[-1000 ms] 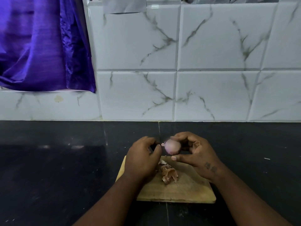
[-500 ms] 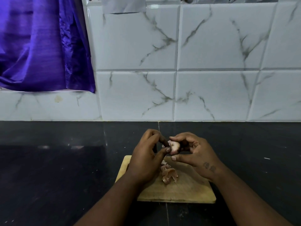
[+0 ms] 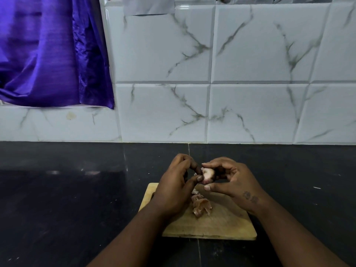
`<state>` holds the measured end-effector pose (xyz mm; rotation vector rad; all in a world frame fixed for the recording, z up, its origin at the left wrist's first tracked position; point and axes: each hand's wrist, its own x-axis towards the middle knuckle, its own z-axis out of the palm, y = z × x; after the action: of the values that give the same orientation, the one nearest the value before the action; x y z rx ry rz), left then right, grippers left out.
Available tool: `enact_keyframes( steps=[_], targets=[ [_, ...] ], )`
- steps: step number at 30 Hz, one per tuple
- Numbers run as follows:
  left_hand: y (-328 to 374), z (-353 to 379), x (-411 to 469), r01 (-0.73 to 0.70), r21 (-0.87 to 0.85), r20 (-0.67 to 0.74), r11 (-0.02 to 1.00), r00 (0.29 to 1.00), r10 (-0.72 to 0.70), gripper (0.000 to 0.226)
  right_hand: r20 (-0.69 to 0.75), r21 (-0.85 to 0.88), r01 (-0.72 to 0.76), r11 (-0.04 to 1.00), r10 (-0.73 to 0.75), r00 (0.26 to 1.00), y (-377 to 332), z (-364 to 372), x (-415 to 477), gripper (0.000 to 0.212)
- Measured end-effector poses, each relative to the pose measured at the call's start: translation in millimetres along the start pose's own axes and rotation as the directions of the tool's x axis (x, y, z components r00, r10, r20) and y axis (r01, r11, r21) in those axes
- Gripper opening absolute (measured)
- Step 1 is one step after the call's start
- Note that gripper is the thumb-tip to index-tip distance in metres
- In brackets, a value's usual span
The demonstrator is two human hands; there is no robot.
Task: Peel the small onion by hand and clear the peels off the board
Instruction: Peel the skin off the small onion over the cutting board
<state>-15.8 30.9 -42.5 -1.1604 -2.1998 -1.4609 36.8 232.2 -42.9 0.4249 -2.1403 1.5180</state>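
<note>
A: Where is your small onion (image 3: 208,175) now, and what is different?

B: You hold it in the air, above the far part of the board (image 3: 221,224). One second ago the pale round side of it was open to the view. Now your left hand (image 3: 173,191) has come in, and its thumb and forefinger close narrowly on the left end of the onion, as if they nip a last bit of skin. Your right hand (image 3: 234,182) cups it from the other side, fingers curled over the top, thumb below and a little apart.

A: What does this mean for the task?

B: I judge that the peeling is almost finished. The onion looks mostly bare, and you work on the remaining skin at the tip. Whether a piece really comes off, I cannot tell; your fingers hide it.

A: And the containers?

B: I see no bowl or bin. The peels (image 3: 201,206) lie in a small heap on the board, just below your left fingers. They are not cleared yet. Around the board there is only the dark counter (image 3: 77,199).
</note>
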Motion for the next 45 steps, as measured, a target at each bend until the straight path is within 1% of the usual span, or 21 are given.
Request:
enact_keyframes(
  steps=[3,6,10,18,20,22,25,27,29,32,33,35,36,37,40,45],
  targets=[
    [1.3,-1.4,-0.6,-0.013,0.015,0.024,1.000,1.000,0.012,0.016,-0.001,0.044,-0.017,0.999,0.017,1.000,-1.7,0.9,-0.7,0.055],
    [3.3,-1.4,-2.3,-0.017,0.004,0.080,1.000,0.997,0.017,0.012,0.004,0.062,-0.027,0.998,0.026,1.000,-3.4,0.7,-1.4,0.055],
    [4.0,-4.9,-3.1,-0.040,0.008,0.141,0.999,0.989,0.039,0.013,0.021,0.086,-0.059,0.995,0.057,0.998,-4.0,-1.4,-2.1,0.054],
    [-1.6,-6.6,0.2,-0.081,0.018,0.141,0.997,0.987,0.078,0.016,0.047,0.110,-0.091,0.990,0.086,0.995,-6.5,-3.2,-3.8,0.055],
    [-0.9,-5.4,0.5,-0.087,0.011,0.127,0.996,0.988,0.085,0.018,0.034,0.143,-0.107,0.984,0.103,0.994,-7.2,-2.9,-3.3,0.055],
    [-0.4,-4.2,-0.1,-0.103,0.019,0.131,0.995,0.986,0.099,0.022,-0.002,0.226,-0.126,0.966,0.130,0.992,-9.4,-4.5,-2.2,0.054],
    [-0.8,-1.4,-0.8,-0.089,0.112,0.203,0.990,0.977,0.065,0.022,-0.102,0.356,-0.101,0.929,0.146,0.984,-11.8,-11.4,0.7,0.051],
    [-1.4,0.4,-1.6,-0.064,0.188,0.242,0.980,0.970,0.017,0.021,-0.120,0.382,-0.091,0.920,0.147,0.982,-11.9,-13.2,1.3,0.053],
    [-2.0,1.0,-2.6,-0.050,0.239,0.213,0.970,0.977,-0.002,0.021,-0.092,0.375,-0.113,0.920,0.158,0.983,-11.7,-10.3,0.7,0.056],
    [-3.4,-1.3,-2.3,-0.046,0.251,0.100,0.967,0.995,0.021,0.024,-0.053,0.368,-0.144,0.918,0.175,0.983,-10.0,-7.6,0.0,0.058],
    [-3.9,-2.4,-1.9,-0.049,0.234,0.055,0.971,0.998,0.037,0.021,-0.047,0.373,-0.147,0.916,0.176,0.983,-9.6,-7.8,0.1,0.058],
    [-4.9,-4.0,0.1,-0.036,0.174,-0.035,0.984,0.998,0.043,0.008,-0.035,0.381,-0.148,0.912,0.175,0.984,-9.4,-8.6,0.3,0.060],
    [-6.0,-4.0,1.3,-0.025,0.142,-0.073,0.990,0.997,0.036,0.006,-0.030,0.381,-0.148,0.912,0.173,0.985,-9.3,-8.0,0.3,0.060],
    [-6.9,-3.1,1.8,-0.013,0.107,-0.100,0.994,0.995,0.024,0.010,-0.028,0.377,-0.146,0.915,0.169,0.985,-8.8,-7.1,0.2,0.061],
    [-6.3,0.4,1.0,0.017,0.043,-0.112,0.999,0.994,-0.012,0.015,-0.031,0.344,-0.137,0.929,0.157,0.987,-6.7,-3.5,-0.1,0.061],
    [-7.0,4.5,-0.7,0.072,0.096,-0.119,0.993,0.991,-0.061,0.012,-0.025,0.256,-0.108,0.961,0.118,0.993,-6.4,-0.1,0.1,0.058]
  ],
)
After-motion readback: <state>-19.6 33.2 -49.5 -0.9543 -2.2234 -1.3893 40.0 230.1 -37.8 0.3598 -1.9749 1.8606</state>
